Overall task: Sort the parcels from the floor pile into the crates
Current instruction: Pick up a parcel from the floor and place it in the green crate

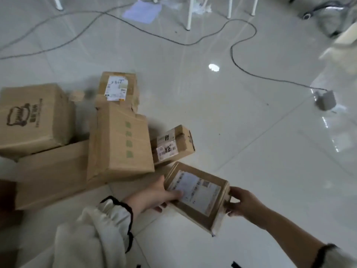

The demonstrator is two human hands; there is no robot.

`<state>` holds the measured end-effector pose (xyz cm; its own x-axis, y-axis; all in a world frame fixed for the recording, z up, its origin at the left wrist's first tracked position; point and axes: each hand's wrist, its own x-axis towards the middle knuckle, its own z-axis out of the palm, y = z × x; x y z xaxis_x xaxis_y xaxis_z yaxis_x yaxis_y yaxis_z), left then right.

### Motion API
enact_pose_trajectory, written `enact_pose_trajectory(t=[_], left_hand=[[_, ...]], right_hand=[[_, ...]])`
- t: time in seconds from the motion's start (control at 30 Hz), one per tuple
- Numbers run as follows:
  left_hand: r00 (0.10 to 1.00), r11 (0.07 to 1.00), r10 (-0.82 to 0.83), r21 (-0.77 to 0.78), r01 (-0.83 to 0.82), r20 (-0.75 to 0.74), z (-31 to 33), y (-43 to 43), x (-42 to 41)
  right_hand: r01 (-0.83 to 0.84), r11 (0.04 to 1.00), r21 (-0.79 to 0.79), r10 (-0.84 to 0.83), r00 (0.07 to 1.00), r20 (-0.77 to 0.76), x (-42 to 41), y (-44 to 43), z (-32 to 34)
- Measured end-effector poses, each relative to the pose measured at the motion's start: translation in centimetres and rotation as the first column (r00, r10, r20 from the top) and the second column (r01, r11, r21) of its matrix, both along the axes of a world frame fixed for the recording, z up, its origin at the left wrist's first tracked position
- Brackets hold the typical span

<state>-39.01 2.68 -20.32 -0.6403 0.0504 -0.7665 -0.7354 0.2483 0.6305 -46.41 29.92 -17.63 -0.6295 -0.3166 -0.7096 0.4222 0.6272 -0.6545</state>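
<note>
**boxfan:** Any idea how far along? Looks barely started from here.

**tapegun:** Agreed, early days by the look of things. Just one small parcel (195, 194) lifted clear of the floor (251, 132), held low just in front of the pile, near the little labelled box (172, 146). Five left down there counting that one: big logo box (32, 120), long flat box (52, 175) partly under that, green-marked box (119, 144), labelled box at the back (117, 88). No crate plainly in shot. Maybe that pale blurry shape (343, 47) at the far right, can't tell.

**boxfan:** And the grip?

**tapegun:** Two-handed. Left hand (154, 196) clamped on the left end, thumb across the label, fingers underneath. Right hand (243, 204) wrapped round the right end.

**boxfan:** Which way up?

**tapegun:** Label face up, tipped a little toward the camera. Close to square, so hard to call, but long axis seems to run hand to hand, roughly left to right, right end a touch nearer. Skewed against the tile lines too. Probably still needs reading before picking a crate, only guessing.
</note>
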Motion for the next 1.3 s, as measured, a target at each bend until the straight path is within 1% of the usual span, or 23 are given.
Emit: enact_pose_trajectory(t=[0.07,0.13,0.2,0.23,0.3,0.4,0.43,0.5,0.53,0.57,0.63,0.67,0.7,0.73,0.77,0.8,0.83,0.87,0.9,0.97,1.3], left_hand=[[0.995,0.998,0.040,-0.054,-0.045,-0.095,-1.4,1.8,-0.2],[0.983,0.987,0.052,-0.138,-0.077,-0.177,-2.4,3.5,-0.4],[0.975,0.952,-0.050,-0.307,-0.019,-0.216,-3.4,4.5,-0.3],[0.971,0.931,-0.088,-0.365,0.001,-0.222,-3.7,4.8,-0.3],[0.970,0.917,-0.102,-0.399,0.006,-0.219,-3.6,4.8,-0.2],[0.967,0.907,-0.078,-0.420,-0.031,-0.241,-3.1,4.1,0.3],[0.964,0.911,-0.048,-0.408,-0.066,-0.263,-3.0,3.8,0.4],[0.945,0.928,0.064,-0.328,-0.175,-0.322,-2.9,2.9,0.5],[0.928,0.929,0.132,-0.284,-0.239,-0.349,-2.8,2.4,0.6],[0.907,0.920,0.191,-0.253,-0.298,-0.375,-2.7,2.0,0.7],[0.870,0.897,0.286,-0.206,-0.390,-0.401,-2.5,1.5,1.2],[0.855,0.892,0.337,-0.157,-0.424,-0.395,-2.4,1.4,1.6],[0.839,0.889,0.395,-0.074,-0.452,-0.375,-2.5,1.6,2.1],[0.822,0.878,0.463,0.042,-0.477,-0.330,-2.6,1.8,2.8],[0.808,0.850,0.526,0.160,-0.501,-0.264,-2.7,2.1,3.4],[0.799,0.822,0.564,0.238,-0.517,-0.210,-2.9,2.4,4.1],[0.797,0.813,0.572,0.260,-0.520,-0.194,-3.1,2.6,4.7],[0.798,0.817,0.568,0.252,-0.518,-0.200,-3.4,2.8,5.1],[0.792,0.816,0.573,0.244,-0.525,-0.210,-3.5,2.8,5.4],[0.767,0.793,0.605,0.248,-0.556,-0.214,-3.4,2.8,5.3],[0.717,0.728,0.674,0.320,-0.606,-0.176,-3.4,3.2,4.4]], right_hand=[[0.033,0.999,0.037,-0.032,0.999,-0.032,1.5,1.1,-2.3],[0.130,0.991,0.032,-0.129,0.991,-0.041,2.9,1.6,-4.2],[0.256,0.967,0.008,-0.256,0.967,-0.008,3.6,1.4,-5.5],[0.280,0.960,0.015,-0.280,0.960,-0.001,3.7,1.4,-5.9],[0.252,0.967,0.040,-0.251,0.968,-0.020,3.6,1.3,-6.0],[0.213,0.976,0.052,-0.210,0.976,-0.052,3.4,0.5,-5.6],[0.214,0.975,0.055,-0.211,0.976,-0.056,3.4,0.2,-5.4],[0.173,0.983,0.065,-0.168,0.983,-0.078,3.9,-0.3,-5.2],[0.108,0.990,0.089,-0.100,0.991,-0.091,4.4,-0.5,-5.2],[0.008,0.991,0.134,0.003,0.997,-0.083,5.0,-0.7,-5.4],[-0.200,0.957,0.209,0.204,0.979,0.004,6.6,-1.3,-5.5],[-0.237,0.947,0.215,0.233,0.971,0.045,7.2,-1.6,-5.6],[-0.213,0.954,0.213,0.205,0.977,0.061,7.4,-1.9,-5.7],[-0.118,0.972,0.204,0.109,0.992,0.059,7.2,-2.2,-5.7],[0.034,0.983,0.180,-0.047,0.997,0.066,6.9,-2.5,-5.6],[0.194,0.972,0.135,-0.210,0.971,0.111,6.6,-2.9,-5.4],[0.322,0.944,0.070,-0.330,0.924,0.195,6.5,-3.5,-5.3],[0.404,0.915,0.000,-0.386,0.875,0.294,6.7,-4.2,-5.1],[0.445,0.894,-0.058,-0.394,0.839,0.375,6.9,-4.9,-5.0],[0.451,0.886,-0.108,-0.366,0.824,0.433,7.3,-5.6,-5.0],[0.461,0.879,-0.123,-0.373,0.824,0.427,7.3,-5.8,-4.8]])
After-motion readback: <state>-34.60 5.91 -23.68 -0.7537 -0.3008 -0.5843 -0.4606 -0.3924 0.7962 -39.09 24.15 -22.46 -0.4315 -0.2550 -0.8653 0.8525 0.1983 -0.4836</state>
